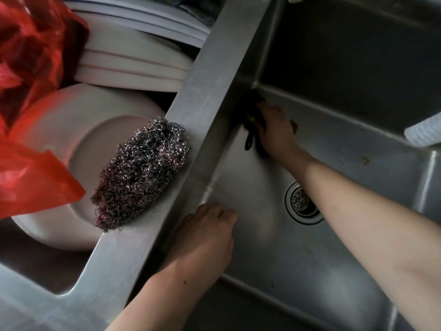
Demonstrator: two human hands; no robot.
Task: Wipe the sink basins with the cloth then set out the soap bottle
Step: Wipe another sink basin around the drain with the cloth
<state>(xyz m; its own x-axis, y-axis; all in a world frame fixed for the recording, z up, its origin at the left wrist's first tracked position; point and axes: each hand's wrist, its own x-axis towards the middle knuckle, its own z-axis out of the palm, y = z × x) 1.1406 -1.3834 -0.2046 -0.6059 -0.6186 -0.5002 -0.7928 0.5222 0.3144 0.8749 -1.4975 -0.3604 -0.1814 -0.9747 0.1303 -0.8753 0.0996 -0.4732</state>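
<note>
Steel basin: right-hand sink basin [274, 247], stainless, with drain [303, 203] near its middle.
Cloth: dark cloth [254, 120] pressed into the far left corner of that basin, where the wall meets the floor; a loose loop of it hangs out beside the palm.
Right hand: right hand [274, 130] lies on the cloth, holding it against the steel; whether the fingers curl round it or lie flat on it cannot be told, as they are hidden under the hand.
Left hand: left hand [205, 237] rests on the near edge of the divider [210, 96]; fingers bent over the edge into the basin, holding nothing.
Left basin: holds stacked white plates [71, 144] and a red plastic bag [31, 91].
Divider load: steel wool scourer [140, 173] lies on the divider, overhanging the plates.
Soap bottle: not identifiable in view.
Step in hand: wiping, judged to be at the corner of the right basin.
Progress: judged early; soap bottle not yet set out.
Next move: calls for drawing the cloth along the wall and across the floor toward the drain, with steady pressure and the left hand as brace.
</note>
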